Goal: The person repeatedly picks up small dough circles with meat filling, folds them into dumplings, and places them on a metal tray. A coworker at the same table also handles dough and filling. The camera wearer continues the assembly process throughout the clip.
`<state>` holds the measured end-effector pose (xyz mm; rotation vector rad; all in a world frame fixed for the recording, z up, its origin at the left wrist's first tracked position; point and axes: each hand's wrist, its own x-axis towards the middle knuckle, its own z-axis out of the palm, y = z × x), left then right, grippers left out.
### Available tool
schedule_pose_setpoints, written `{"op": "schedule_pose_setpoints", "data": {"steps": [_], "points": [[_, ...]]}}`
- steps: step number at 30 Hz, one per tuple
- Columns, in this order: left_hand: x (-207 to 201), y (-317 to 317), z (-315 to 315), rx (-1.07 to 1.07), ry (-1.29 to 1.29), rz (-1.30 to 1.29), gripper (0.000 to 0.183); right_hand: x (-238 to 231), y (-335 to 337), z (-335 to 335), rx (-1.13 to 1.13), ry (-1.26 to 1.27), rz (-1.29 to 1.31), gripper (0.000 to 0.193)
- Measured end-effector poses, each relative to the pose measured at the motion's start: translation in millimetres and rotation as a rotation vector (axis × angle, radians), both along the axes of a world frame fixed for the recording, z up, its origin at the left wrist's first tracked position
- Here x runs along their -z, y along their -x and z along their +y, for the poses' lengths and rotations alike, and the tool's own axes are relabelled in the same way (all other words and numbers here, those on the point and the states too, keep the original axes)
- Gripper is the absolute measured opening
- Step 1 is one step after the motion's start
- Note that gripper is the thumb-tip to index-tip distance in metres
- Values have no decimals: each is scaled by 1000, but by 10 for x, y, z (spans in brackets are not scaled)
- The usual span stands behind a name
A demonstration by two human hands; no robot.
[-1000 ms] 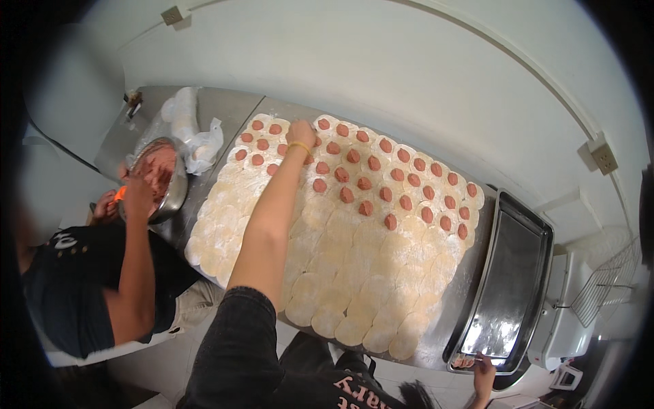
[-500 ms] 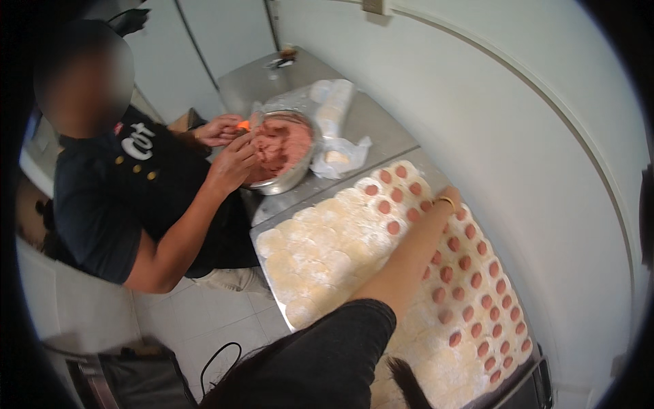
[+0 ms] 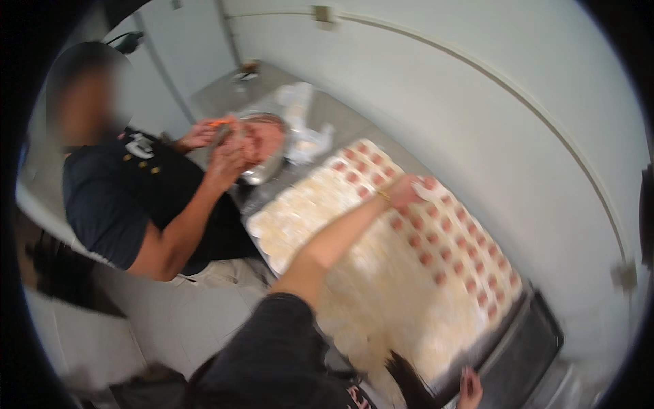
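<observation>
My left hand (image 3: 407,191) reaches across to the far side of a sheet of overlapping, floured dough rounds (image 3: 368,273). Its fingers are blurred but look closed on the edge of a pale dough round (image 3: 430,195) beside a pink portion of filling. Small lumps of pink minced filling (image 3: 446,223) sit in rows on the rounds along the far and right sides; the nearer rounds are bare. At the lower edge, my right hand (image 3: 470,388) shows only in part, fingers loosely bent and apart, nothing seen in them, close to a dark tray.
At the left, a co-worker in dark clothes (image 3: 177,218) works with both hands at a metal bowl (image 3: 262,178) of pink minced filling. White plastic wrapping (image 3: 310,140) lies beside the bowl. The dark tray (image 3: 524,354) stands at the right end; a white wall (image 3: 477,123) borders the far side.
The view has shifted, so the table sits further left and more of the dark tray shows. My left hand stays over the far rows. My right hand has come into view at the lower edge.
</observation>
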<state>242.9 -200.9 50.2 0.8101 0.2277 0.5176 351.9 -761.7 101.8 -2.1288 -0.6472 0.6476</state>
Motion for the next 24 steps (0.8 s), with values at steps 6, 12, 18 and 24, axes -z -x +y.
{"op": "schedule_pose_setpoints", "data": {"steps": [6,12,18,24], "points": [[-361,209,-1768,142,61,104,34,370,158,113,-225,-370,264,26],[-253,276,-3823,191,200,241,36,468,647,-27,105,-844,868,29],[136,544,-4929,17,347,349,34,852,955,-513,445,-846,790,15],[560,794,-5174,-161,-619,864,26,1255,1193,-773,470,-505,487,18]]}}
